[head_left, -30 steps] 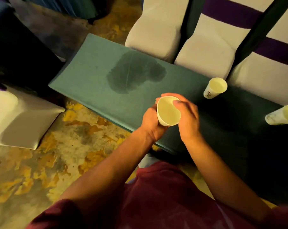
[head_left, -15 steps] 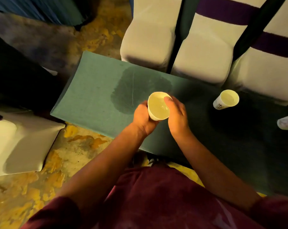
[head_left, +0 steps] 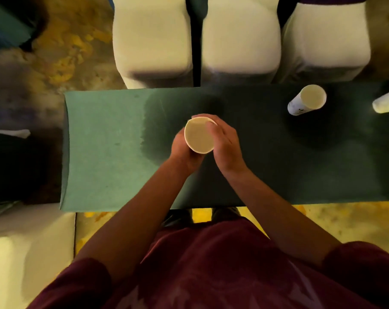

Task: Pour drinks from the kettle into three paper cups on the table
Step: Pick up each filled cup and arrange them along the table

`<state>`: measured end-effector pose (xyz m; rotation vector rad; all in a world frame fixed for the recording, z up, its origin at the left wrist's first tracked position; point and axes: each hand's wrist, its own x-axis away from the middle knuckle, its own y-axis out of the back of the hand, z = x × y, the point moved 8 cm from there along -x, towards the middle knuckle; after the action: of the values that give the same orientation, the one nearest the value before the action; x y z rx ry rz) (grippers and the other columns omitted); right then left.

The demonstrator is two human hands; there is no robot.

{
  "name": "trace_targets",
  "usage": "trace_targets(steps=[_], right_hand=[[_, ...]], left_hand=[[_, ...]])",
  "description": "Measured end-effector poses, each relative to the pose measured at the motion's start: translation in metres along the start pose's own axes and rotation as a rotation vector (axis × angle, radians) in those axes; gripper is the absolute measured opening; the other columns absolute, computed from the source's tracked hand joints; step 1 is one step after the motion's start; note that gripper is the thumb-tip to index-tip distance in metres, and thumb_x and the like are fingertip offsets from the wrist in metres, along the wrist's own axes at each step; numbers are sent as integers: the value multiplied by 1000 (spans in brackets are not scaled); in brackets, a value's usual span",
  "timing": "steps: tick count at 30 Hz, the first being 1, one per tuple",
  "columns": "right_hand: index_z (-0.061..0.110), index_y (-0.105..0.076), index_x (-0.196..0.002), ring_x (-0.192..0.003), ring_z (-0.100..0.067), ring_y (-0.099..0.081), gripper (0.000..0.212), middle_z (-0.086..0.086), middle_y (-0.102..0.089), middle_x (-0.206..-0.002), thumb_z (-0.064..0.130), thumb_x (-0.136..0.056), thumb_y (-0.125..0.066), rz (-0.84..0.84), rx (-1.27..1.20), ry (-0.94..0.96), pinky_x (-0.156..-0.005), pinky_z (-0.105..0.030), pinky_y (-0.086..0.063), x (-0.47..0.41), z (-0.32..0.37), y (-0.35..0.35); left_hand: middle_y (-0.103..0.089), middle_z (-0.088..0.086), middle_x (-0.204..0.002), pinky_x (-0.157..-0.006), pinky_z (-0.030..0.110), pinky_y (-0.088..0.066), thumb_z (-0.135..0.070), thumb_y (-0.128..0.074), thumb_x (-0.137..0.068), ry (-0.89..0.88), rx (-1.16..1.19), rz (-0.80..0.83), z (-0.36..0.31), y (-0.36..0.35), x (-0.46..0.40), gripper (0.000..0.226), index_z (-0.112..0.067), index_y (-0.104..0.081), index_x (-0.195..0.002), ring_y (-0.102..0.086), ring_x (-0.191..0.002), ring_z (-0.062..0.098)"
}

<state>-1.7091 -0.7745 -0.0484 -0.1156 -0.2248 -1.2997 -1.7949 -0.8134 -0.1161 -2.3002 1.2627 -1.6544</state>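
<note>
Both hands hold one white paper cup point(head_left: 199, 136) above the middle of the green-covered table point(head_left: 104, 152). My left hand point(head_left: 182, 150) wraps its left side and underside. My right hand point(head_left: 225, 143) clasps its right side with fingers over the rim. A second paper cup point(head_left: 308, 99) stands upright at the table's far right. A third cup point(head_left: 386, 102) shows only partly at the right edge of the view. No kettle is in view.
A dark wet patch point(head_left: 164, 121) spreads on the cloth around and left of the held cup. Three white-covered chairs point(head_left: 153, 39) stand along the table's far side. Another white chair point(head_left: 17, 253) is at the near left. Patterned carpet lies below.
The view has swung round so the table now lies square across it. Both hands, still on the cup, have moved further over the table, above the wet patch.
</note>
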Motion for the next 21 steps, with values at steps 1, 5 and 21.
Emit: trace_targets(steps=[1, 5, 21], right_hand=[[5, -71, -116, -107, -23, -68, 31, -10, -74, -114, 15, -103, -44, -5, 15, -9, -87, -33, -54, -3, -2, -6], [15, -68, -123, -105, -16, -67, 29, -4, -72, -117, 22, -106, -47, -6, 51, -23, -81, -23, -54, -20, -4, -25], [10, -66, -125, -108, -10, -65, 31, -1, -70, -118, 23, -107, -45, -6, 232, -58, -87, -16, -52, -80, -35, -79]], left_hand=[[-70, 9, -86, -69, 35, -54, -22, -57, -94, 16, -7, 7, -4, 5, -5, 12, -14, -66, -95, -67, -83, 25], [-68, 14, -105, -83, 41, -53, -31, -63, -90, 37, -88, -22, -23, 23, -26, 26, -13, -65, -109, -66, -100, 31], [-67, 13, -108, -70, 38, -58, -27, -58, -94, 129, -145, -73, -71, 63, -89, 20, -15, -64, -108, -66, -98, 30]])
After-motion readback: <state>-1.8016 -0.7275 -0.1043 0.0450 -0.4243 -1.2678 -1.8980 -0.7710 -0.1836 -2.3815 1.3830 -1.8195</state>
